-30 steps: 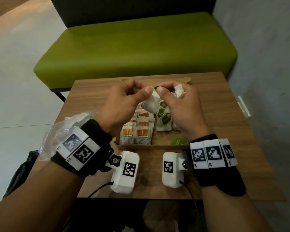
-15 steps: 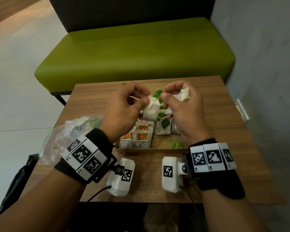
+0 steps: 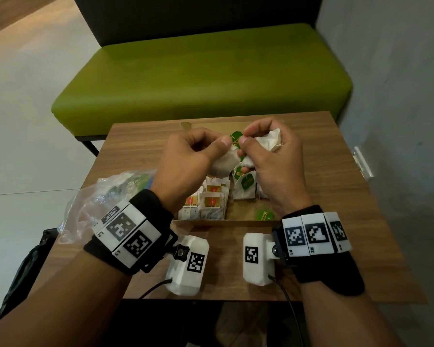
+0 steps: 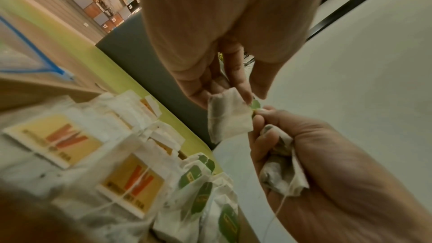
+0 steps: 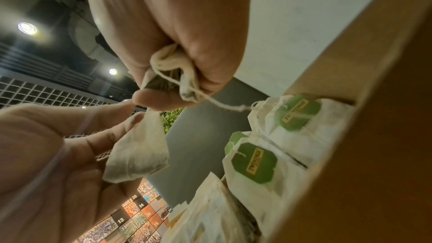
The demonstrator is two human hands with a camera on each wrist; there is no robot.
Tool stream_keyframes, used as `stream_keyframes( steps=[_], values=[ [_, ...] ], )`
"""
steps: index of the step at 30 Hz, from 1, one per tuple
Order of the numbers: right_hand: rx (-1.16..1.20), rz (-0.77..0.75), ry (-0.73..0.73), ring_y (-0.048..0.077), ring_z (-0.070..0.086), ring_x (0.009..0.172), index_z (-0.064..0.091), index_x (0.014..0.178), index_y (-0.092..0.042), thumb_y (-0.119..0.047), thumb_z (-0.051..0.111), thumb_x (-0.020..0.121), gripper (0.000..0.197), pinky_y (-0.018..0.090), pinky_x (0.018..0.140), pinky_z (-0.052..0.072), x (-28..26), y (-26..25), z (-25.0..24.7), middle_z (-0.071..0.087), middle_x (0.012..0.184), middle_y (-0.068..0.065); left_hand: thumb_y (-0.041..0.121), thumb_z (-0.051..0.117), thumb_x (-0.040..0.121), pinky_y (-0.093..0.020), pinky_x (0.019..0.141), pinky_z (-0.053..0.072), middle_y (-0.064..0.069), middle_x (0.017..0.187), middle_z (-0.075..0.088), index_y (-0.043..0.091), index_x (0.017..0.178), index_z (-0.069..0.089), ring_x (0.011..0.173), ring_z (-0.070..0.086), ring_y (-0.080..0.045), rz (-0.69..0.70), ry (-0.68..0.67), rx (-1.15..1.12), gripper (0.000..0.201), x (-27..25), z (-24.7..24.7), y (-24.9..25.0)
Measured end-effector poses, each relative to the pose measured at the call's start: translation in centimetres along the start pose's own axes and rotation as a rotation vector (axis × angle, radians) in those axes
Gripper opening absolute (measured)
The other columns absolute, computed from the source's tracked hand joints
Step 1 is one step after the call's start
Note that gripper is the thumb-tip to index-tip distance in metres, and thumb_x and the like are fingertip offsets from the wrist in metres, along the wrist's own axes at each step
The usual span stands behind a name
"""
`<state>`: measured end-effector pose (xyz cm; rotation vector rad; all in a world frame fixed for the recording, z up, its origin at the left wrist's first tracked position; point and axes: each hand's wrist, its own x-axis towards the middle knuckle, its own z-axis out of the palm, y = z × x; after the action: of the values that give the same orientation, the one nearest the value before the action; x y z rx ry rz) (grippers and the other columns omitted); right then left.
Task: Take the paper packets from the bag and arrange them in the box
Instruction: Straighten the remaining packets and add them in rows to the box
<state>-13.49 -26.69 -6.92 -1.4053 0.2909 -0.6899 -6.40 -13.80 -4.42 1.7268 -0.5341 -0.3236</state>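
Over the cardboard box point(image 3: 211, 222) my two hands meet. My left hand point(image 3: 219, 147) pinches a white paper tea packet point(image 3: 223, 164) by its top corner, and the packet point(image 4: 229, 117) hangs free. My right hand point(image 3: 247, 144) keeps crumpled packets point(image 3: 269, 144) bunched in its palm while its thumb and forefinger pinch the small green tag point(image 3: 236, 136). In the right wrist view a string trails from the bunch point(image 5: 170, 73). In the box, orange-labelled packets point(image 3: 211, 201) stand in rows on the left and green-tagged ones point(image 3: 246, 184) on the right. The clear plastic bag point(image 3: 93, 204) lies left of the box.
The box sits on a small wooden table point(image 3: 361, 196). A green bench point(image 3: 198, 78) stands just behind it and a grey wall point(image 3: 398, 96) to the right. One loose green tag point(image 3: 263, 215) lies in the box's near right corner. A black bag point(image 3: 23, 271) lies on the floor to the left.
Both hands stay together above the box, still working the same packet and tag. The green tag now shows more plainly between the two thumbs.
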Motion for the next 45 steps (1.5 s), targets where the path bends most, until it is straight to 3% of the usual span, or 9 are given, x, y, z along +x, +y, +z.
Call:
stream_keyframes(
  steps=[5, 9, 13, 19, 23, 28, 34, 39, 45],
  values=[
    [-0.053, -0.044, -0.026, 0.012, 0.065, 0.069, 0.062, 0.091, -0.009, 0.005, 0.062, 0.091, 0.014, 0.023, 0.049, 0.052, 0.0, 0.1, 0.1, 0.064, 0.084, 0.002, 0.009, 0.075, 0.084, -0.025, 0.061, 0.055, -0.011, 0.082, 0.068, 0.004, 0.088, 0.067, 0.07, 0.067, -0.015, -0.056, 0.036, -0.059, 0.01, 0.2, 0.4, -0.1],
    [-0.111, -0.085, -0.035, 0.014, 0.067, 0.074, 0.064, 0.102, -0.012, 0.001, 0.061, 0.093, 0.016, 0.027, 0.051, 0.054, 0.0, 0.1, -0.3, 0.062, 0.094, 0.001, 0.005, 0.072, 0.086, -0.042, 0.074, 0.057, -0.007, 0.083, 0.061, 0.008, 0.089, 0.064, 0.077, 0.063, -0.021, -0.1, 0.055, -0.141, 0.008, 0.5, 0.4, -0.1],
    [-0.172, -0.125, -0.074, 0.018, 0.066, 0.088, 0.071, 0.102, -0.016, -0.001, 0.059, 0.093, 0.021, 0.025, 0.053, 0.054, 0.1, 0.1, -0.5, 0.066, 0.097, 0.002, 0.004, 0.064, 0.093, -0.037, 0.071, 0.059, -0.006, 0.087, 0.06, 0.009, 0.102, 0.066, 0.079, 0.065, -0.018, -0.159, 0.038, -0.226, 0.011, 0.4, 0.3, 0.1],
    [-0.272, -0.19, -0.037, 0.011, 0.066, 0.095, 0.071, 0.092, -0.016, -0.003, 0.062, 0.091, 0.015, 0.034, 0.086, 0.056, 0.2, 0.2, -0.6, 0.069, 0.095, -0.004, 0.008, 0.059, 0.097, -0.029, 0.058, 0.056, -0.009, 0.097, 0.059, 0.012, 0.093, 0.069, 0.082, 0.062, -0.018, -0.231, 0.049, -0.247, 0.011, 0.5, 0.3, 0.2],
    [-0.294, -0.198, 0.01, 0.007, 0.065, 0.092, 0.069, 0.091, -0.013, -0.002, 0.063, 0.09, 0.013, 0.029, 0.084, 0.054, 0.2, 0.6, -0.6, 0.068, 0.092, -0.007, 0.0, 0.059, 0.095, -0.037, 0.064, 0.061, -0.002, 0.086, 0.057, 0.012, 0.094, 0.068, 0.078, 0.064, -0.017, -0.141, 0.029, -0.144, 0.015, 0.4, 0.5, 0.0],
    [-0.278, -0.176, 0.034, 0.004, 0.064, 0.091, 0.069, 0.09, -0.014, -0.002, 0.063, 0.091, 0.013, 0.022, 0.081, 0.053, 0.3, 0.8, -0.6, 0.067, 0.09, -0.01, 0.0, 0.062, 0.094, -0.031, 0.067, 0.059, 0.0, 0.085, 0.06, 0.014, 0.102, 0.066, 0.075, 0.064, -0.012, -0.067, -0.025, -0.083, 0.017, 0.1, 0.7, -0.4],
    [-0.234, -0.123, -0.039, 0.007, 0.066, 0.093, 0.07, 0.093, -0.016, -0.008, 0.065, 0.093, 0.01, 0.036, 0.083, 0.058, 0.2, 0.5, -0.6, 0.068, 0.092, -0.01, 0.006, 0.065, 0.093, -0.034, 0.066, 0.061, -0.002, 0.092, 0.068, 0.018, 0.118, 0.058, 0.086, 0.07, -0.023, 0.022, -0.021, 0.117, 0.029, 0.3, 0.6, 0.1],
    [-0.242, -0.14, -0.059, 0.003, 0.065, 0.093, 0.069, 0.093, -0.019, -0.007, 0.066, 0.092, 0.012, 0.038, 0.086, 0.058, 0.1, 0.0, -0.8, 0.068, 0.092, -0.012, 0.011, 0.067, 0.091, -0.043, 0.071, 0.06, 0.005, 0.09, 0.067, 0.026, 0.118, 0.055, 0.081, 0.067, -0.012, 0.107, -0.012, 0.31, 0.033, 0.4, 0.3, -0.1],
    [-0.233, -0.094, -0.072, 0.006, 0.066, 0.091, 0.071, 0.096, -0.018, -0.007, 0.064, 0.094, 0.014, 0.028, 0.077, 0.056, 0.3, 0.5, -1.2, 0.069, 0.095, -0.01, 0.008, 0.068, 0.09, -0.048, 0.084, 0.057, 0.001, 0.091, 0.071, 0.023, 0.114, 0.056, 0.089, 0.067, -0.023, 0.087, -0.029, 0.173, 0.031, 0.1, 0.1, -0.1]
  ],
)
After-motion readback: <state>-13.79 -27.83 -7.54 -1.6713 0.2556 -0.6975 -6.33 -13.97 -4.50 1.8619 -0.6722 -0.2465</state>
